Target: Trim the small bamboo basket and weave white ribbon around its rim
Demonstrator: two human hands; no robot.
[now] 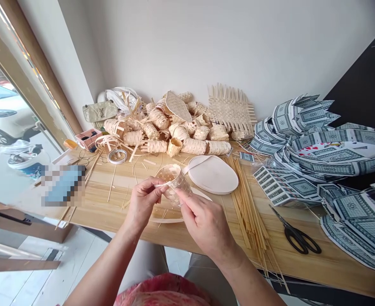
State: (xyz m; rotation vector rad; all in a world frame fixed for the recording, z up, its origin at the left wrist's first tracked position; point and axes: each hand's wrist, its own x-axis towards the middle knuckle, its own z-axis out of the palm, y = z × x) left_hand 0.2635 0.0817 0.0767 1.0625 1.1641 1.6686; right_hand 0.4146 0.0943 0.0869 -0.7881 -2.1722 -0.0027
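Observation:
A small woven bamboo cup (pixel 172 182) is held in the air above the wooden table (pixel 103 204), its open end tilted up and away from me. My right hand (pixel 203 221) grips its lower side with the fingers across the weave. My left hand (pixel 143 202) pinches a thin pale bamboo strip (pixel 159 185) at the cup's side. The strip's end seems to lie against the weave, though the fingers hide part of it. Below the hands lies a curved white strip (pixel 167 220), partly hidden by them.
A heap of woven bamboo pieces (pixel 162 127) and a flat woven mat (pixel 232 110) stand against the wall. Nearby are a white oval board (pixel 213 174), loose bamboo strips (pixel 248 204), black-handled scissors (pixel 297 235), a tape roll (pixel 117 156) and playing-card-patterned paper pieces (pixel 321 146).

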